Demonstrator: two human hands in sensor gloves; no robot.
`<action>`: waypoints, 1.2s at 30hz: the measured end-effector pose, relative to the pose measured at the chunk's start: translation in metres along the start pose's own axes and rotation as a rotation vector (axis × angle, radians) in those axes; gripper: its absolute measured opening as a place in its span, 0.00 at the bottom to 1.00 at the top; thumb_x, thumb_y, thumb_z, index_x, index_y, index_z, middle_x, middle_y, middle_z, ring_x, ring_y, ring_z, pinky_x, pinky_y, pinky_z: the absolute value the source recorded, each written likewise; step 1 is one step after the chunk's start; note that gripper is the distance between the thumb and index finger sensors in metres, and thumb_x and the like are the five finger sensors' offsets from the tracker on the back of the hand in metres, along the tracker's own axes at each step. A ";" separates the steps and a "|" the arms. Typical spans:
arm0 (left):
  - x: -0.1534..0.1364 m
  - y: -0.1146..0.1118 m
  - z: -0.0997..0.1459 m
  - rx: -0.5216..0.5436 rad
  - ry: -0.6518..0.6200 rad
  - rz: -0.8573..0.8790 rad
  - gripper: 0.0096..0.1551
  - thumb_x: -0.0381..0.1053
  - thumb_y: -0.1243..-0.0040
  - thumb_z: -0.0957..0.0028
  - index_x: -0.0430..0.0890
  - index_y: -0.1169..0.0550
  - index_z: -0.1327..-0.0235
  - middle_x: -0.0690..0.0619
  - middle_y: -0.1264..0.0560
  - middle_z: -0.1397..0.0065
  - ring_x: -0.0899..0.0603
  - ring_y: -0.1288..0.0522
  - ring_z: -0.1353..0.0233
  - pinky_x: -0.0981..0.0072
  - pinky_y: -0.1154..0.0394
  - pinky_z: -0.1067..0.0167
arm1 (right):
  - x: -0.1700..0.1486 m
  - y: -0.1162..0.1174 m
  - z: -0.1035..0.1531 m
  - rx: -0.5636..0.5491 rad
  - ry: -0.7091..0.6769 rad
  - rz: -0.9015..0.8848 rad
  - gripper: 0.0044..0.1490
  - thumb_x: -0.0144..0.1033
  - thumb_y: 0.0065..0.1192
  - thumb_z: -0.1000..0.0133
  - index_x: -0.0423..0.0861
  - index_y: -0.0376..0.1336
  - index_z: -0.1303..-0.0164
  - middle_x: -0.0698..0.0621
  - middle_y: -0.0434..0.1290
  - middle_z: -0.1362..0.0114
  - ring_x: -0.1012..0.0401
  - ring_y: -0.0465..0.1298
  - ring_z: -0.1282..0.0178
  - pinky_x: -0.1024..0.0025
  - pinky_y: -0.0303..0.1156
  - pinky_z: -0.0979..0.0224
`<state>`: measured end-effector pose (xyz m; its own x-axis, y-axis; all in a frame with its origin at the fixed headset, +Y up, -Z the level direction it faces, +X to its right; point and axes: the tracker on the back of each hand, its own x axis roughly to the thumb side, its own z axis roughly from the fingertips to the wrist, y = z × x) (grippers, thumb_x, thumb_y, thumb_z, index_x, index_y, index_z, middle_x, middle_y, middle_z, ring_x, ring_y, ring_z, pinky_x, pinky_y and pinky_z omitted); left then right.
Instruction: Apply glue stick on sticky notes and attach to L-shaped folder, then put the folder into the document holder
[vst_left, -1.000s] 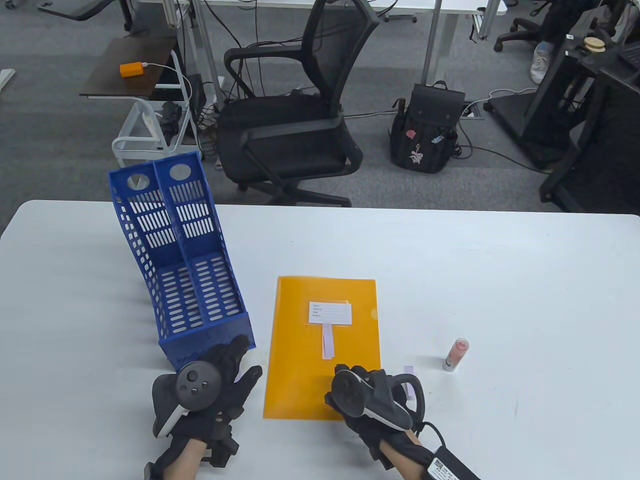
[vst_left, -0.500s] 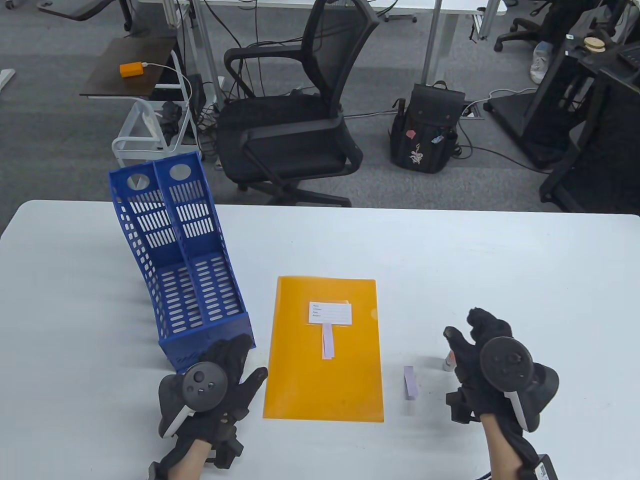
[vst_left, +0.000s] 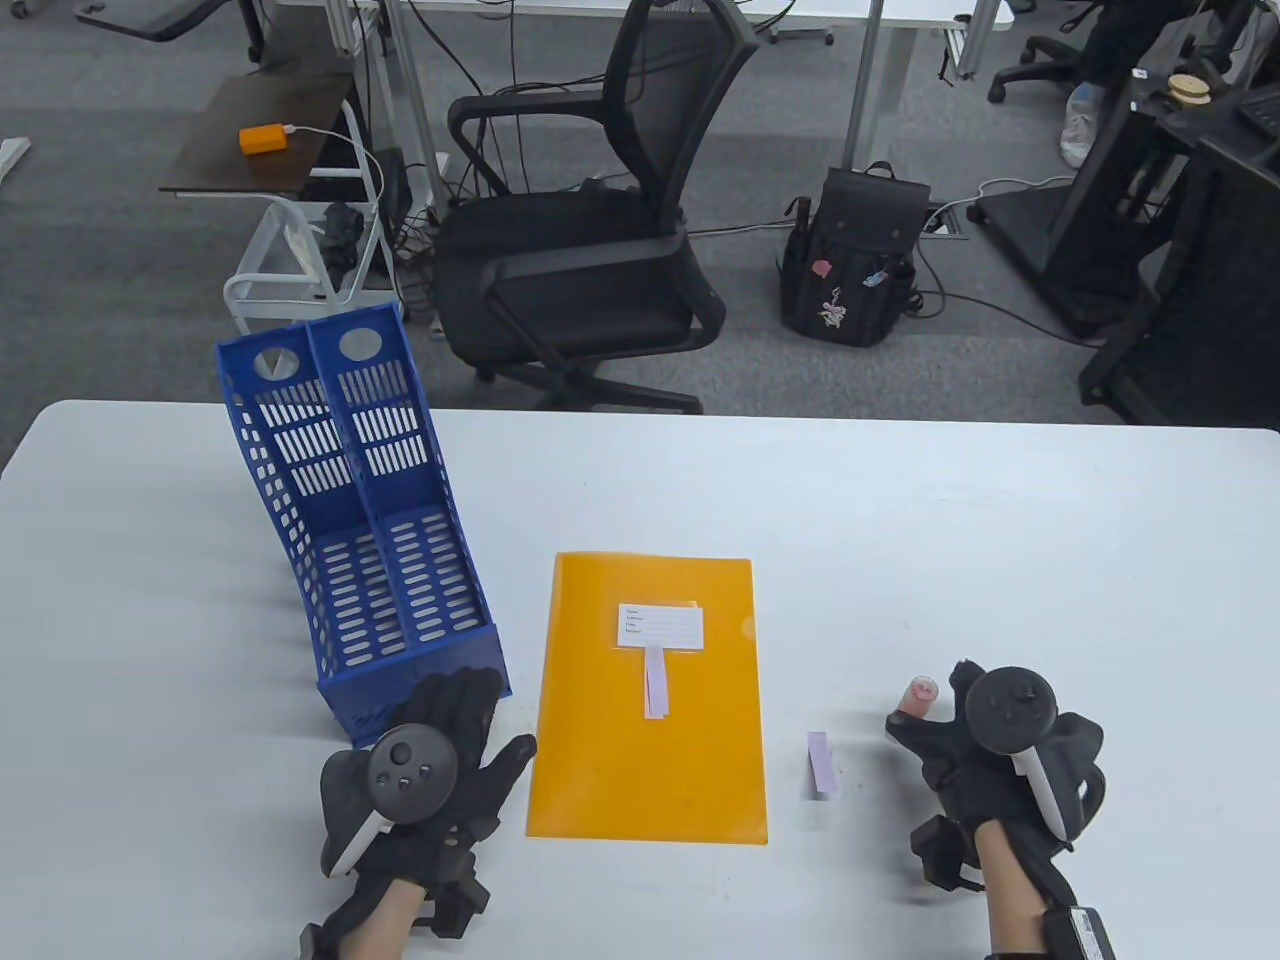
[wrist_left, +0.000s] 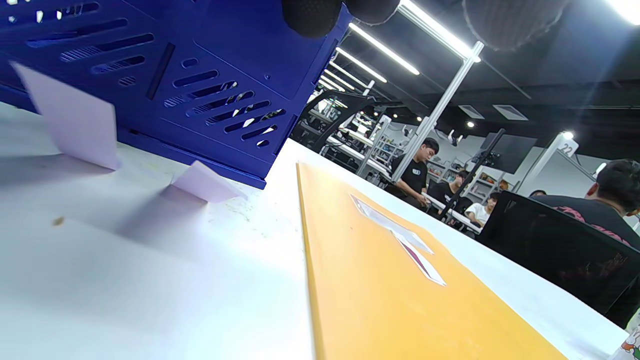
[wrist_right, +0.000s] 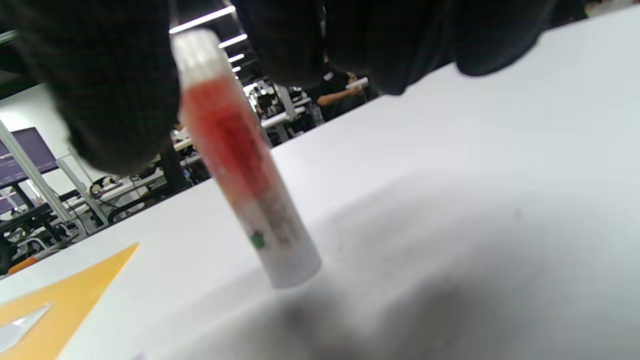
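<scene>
The orange L-shaped folder (vst_left: 650, 740) lies flat at the table's front middle, with a white label (vst_left: 660, 626) and a purple sticky strip (vst_left: 656, 693) on it. A purple sticky-note pad (vst_left: 822, 762) lies just right of the folder. Further right a pink glue stick (vst_left: 918, 695) stands on the table, slightly tilted (wrist_right: 245, 165). My right hand (vst_left: 925, 715) curls round it, thumb on its left. My left hand (vst_left: 480, 725) rests flat and open beside the folder, in front of the blue document holder (vst_left: 370, 540). Two loose purple notes (wrist_left: 75, 120) lie under it.
The document holder (wrist_left: 215, 100) leans back at the table's left, its two slots facing the front. Beyond the table's far edge stand a black office chair (vst_left: 590, 250) and a backpack (vst_left: 850, 260). People sit at desks in the background of the left wrist view.
My right hand left the folder's lower edge, moved right past the sticky-note pad and has come down round the glue stick. My left hand has hardly moved.
</scene>
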<state>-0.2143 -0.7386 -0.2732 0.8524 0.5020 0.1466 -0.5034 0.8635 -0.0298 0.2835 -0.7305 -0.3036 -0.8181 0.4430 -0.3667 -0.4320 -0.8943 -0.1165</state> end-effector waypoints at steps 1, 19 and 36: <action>0.000 0.000 0.000 0.000 0.001 0.000 0.45 0.69 0.48 0.47 0.51 0.44 0.21 0.45 0.46 0.14 0.37 0.57 0.17 0.33 0.60 0.25 | -0.001 0.003 -0.001 0.005 0.012 -0.030 0.57 0.55 0.79 0.59 0.35 0.60 0.27 0.29 0.54 0.20 0.37 0.63 0.27 0.34 0.62 0.32; 0.000 -0.001 -0.001 -0.027 -0.002 0.005 0.46 0.71 0.50 0.48 0.51 0.44 0.21 0.45 0.46 0.14 0.37 0.57 0.16 0.32 0.60 0.25 | 0.000 0.026 -0.009 -0.022 0.010 -0.145 0.41 0.50 0.74 0.53 0.41 0.69 0.33 0.28 0.62 0.24 0.32 0.69 0.32 0.33 0.65 0.35; 0.033 -0.023 -0.001 -0.129 -0.186 0.015 0.54 0.77 0.51 0.52 0.51 0.49 0.19 0.46 0.48 0.13 0.37 0.58 0.16 0.33 0.60 0.25 | 0.134 0.042 0.081 0.003 -0.575 -0.010 0.40 0.52 0.65 0.49 0.39 0.64 0.34 0.36 0.78 0.39 0.38 0.77 0.39 0.38 0.71 0.38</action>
<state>-0.1749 -0.7417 -0.2685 0.7980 0.5077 0.3248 -0.4837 0.8610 -0.1574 0.1248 -0.7038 -0.2832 -0.8883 0.4156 0.1954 -0.4415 -0.8900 -0.1141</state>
